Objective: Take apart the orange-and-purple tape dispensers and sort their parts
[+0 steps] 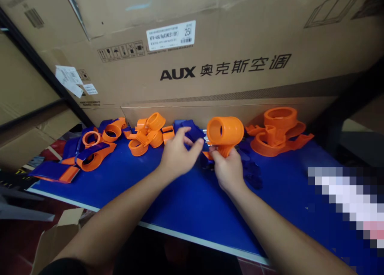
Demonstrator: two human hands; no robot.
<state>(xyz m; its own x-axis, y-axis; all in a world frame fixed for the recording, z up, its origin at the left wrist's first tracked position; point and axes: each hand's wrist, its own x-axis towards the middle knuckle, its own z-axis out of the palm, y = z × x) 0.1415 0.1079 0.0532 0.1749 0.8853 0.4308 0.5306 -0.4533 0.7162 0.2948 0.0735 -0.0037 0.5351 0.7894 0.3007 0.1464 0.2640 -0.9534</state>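
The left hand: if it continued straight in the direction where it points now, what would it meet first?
Most likely the dark blue pieces, which appear just beyond the left hand. Depth is unclear in this single view, so I cannot tell whether it already touches them.

Your left hand [181,153] and right hand [230,169] make two; you have one held orange piece [226,131], three orange rings [99,159] at left, one blue tabletop [186,203], one AUX carton [225,31] far; the middle heap [147,138] and right heap [273,138] overlap too much to count.
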